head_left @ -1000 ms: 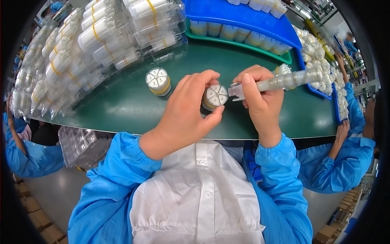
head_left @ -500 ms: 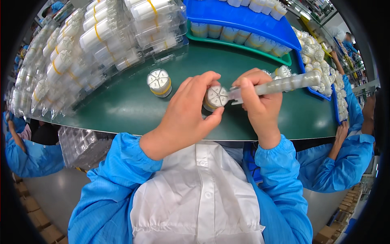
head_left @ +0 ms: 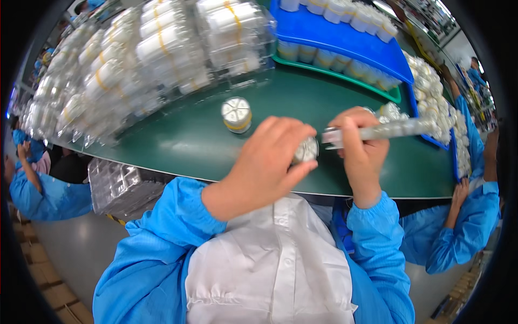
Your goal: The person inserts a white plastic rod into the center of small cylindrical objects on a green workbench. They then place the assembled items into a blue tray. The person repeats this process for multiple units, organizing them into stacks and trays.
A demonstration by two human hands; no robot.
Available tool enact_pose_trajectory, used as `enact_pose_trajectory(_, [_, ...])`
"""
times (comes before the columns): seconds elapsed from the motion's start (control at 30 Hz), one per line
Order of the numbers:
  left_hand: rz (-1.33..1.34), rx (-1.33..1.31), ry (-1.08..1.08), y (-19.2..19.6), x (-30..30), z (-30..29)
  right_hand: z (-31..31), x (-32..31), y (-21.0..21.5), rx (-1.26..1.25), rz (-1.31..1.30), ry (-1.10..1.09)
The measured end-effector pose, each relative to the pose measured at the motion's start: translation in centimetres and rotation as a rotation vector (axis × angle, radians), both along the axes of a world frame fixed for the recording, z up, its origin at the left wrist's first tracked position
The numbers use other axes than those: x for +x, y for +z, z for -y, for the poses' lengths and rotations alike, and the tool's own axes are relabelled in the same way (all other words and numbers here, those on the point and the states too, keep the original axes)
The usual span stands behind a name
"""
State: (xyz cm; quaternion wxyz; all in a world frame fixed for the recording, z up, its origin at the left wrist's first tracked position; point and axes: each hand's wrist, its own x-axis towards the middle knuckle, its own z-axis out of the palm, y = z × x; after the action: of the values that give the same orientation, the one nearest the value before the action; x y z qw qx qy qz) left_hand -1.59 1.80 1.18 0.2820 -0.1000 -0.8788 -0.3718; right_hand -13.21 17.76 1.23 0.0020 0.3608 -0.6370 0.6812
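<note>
My left hand [head_left: 272, 162] is curled round a round bundle [head_left: 306, 151] of white wedge-shaped pieces, its segmented top partly hidden and blurred. Just to the right, my right hand [head_left: 362, 148] grips a long clear plastic tube [head_left: 402, 130] with pale bits inside. The tube lies nearly level, its squared-off end [head_left: 333, 138] pointing at the bundle with a small gap between. Another segmented bundle [head_left: 236, 114] with a yellow band stands upright on the green table [head_left: 178, 146], left of my left hand.
Stacked clear trays [head_left: 162, 43] of white banded bundles fill the far left. A blue tray [head_left: 345, 46] sits over a green tray [head_left: 345, 81] at the back. Loose white pieces [head_left: 391, 112] lie beyond my right hand. A co-worker's sleeve [head_left: 456, 227] is at the right.
The tube's end has come away from the bundle in my left hand, leaving a gap. The bundle has turned, showing less of its top. The whole view has shifted.
</note>
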Motion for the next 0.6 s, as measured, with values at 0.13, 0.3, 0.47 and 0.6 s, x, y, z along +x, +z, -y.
enact_pose_trajectory(0.13, [0.070, -0.058, 0.058, 1.7, 5.0, 1.9, 0.0, 0.2, 0.5, 0.134, -0.085, -0.089])
enact_pose_trajectory(0.3, [0.154, -0.123, 0.393, 2.5, 6.6, 5.8, 0.6, 0.3, 0.6, 0.162, -0.173, -0.067])
enact_pose_trajectory(0.47, [0.055, -0.348, 0.445, 3.1, 4.0, 6.3, 0.6, 0.2, 0.2, 0.244, -0.245, -0.098])
enact_pose_trajectory(0.6, [0.133, -0.460, 0.387, 2.8, 2.6, 7.2, 0.4, 0.2, -0.1, 0.266, -0.251, -0.127])
